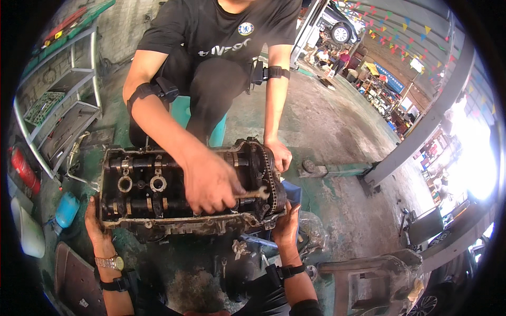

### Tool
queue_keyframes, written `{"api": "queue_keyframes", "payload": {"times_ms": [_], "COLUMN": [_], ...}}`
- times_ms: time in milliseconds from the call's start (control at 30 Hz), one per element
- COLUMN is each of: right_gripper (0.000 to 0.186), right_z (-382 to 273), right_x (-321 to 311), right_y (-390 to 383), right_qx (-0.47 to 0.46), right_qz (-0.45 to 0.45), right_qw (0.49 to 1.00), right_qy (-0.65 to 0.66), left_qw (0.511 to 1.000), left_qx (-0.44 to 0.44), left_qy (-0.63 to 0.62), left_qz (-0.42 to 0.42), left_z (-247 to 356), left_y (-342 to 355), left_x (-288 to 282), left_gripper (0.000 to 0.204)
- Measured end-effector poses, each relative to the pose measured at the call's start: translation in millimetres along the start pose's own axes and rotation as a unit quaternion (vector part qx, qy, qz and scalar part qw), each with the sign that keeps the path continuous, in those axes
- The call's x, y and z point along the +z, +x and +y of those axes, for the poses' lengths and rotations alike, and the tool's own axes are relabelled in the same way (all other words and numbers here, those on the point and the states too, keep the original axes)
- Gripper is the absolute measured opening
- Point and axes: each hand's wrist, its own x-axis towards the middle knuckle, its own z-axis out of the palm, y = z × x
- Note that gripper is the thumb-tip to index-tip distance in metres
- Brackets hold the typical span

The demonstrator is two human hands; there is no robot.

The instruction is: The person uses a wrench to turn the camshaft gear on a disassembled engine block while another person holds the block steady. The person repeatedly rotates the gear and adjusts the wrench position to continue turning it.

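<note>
A greasy metal engine cylinder head [142, 203] with camshafts and a timing chain [272, 176] lies crosswise before me. My left hand [97, 226] grips its left end, and my right hand [286, 231] grips the right end from below, fingers partly hidden. A co-worker in a dark T-shirt [205, 31] crouches opposite. The co-worker's hand [208, 187] in the middle holds a wrench [258, 194] over the chain end; their other hand [279, 155] is at the back right corner.
A metal shelf [68, 105], red cylinder [23, 171] and blue bottle [68, 210] stand left. A lift post [421, 131] rises at right, with a metal frame [369, 289] below. Further people [342, 60] and a raised car [340, 26] are behind.
</note>
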Motion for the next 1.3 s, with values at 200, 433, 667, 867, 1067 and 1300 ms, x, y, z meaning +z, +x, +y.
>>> {"api": "queue_keyframes", "payload": {"times_ms": [200, 433, 667, 867, 1067, 1300], "right_gripper": [0.079, 0.082, 0.073, 0.075, 0.09, 0.084], "right_z": [2, 2, 0, -2, -5, -3], "right_x": [-7, -4, 6, 0, 4, 1], "right_y": [3, 2, 2, 0, -2, 0], "right_qx": [0.027, 0.041, -0.022, 0.004, 0.007, 0.022], "right_qz": [-0.013, 0.011, 0.002, 0.008, -0.022, -0.014], "right_qw": [0.998, 0.997, 0.998, 0.999, 0.999, 0.999], "right_qy": [0.051, 0.061, 0.06, -0.035, 0.031, 0.041], "left_qw": [1.0, 1.0, 1.0, 1.0, 1.0, 1.0], "left_qx": [-0.005, -0.007, 0.0, 0.002, -0.009, -0.004], "left_qy": [-0.002, -0.004, 0.008, 0.011, 0.007, 0.0], "left_qz": [-0.012, -0.013, -0.001, 0.003, 0.013, 0.006], "left_z": [0, -2, 0, 1, 1, -1], "left_y": [1, 5, -1, -2, 0, 1], "left_x": [-2, -4, -1, 3, 3, -1], "left_gripper": [0.038, 0.037, 0.039, 0.041, 0.041, 0.039]}}
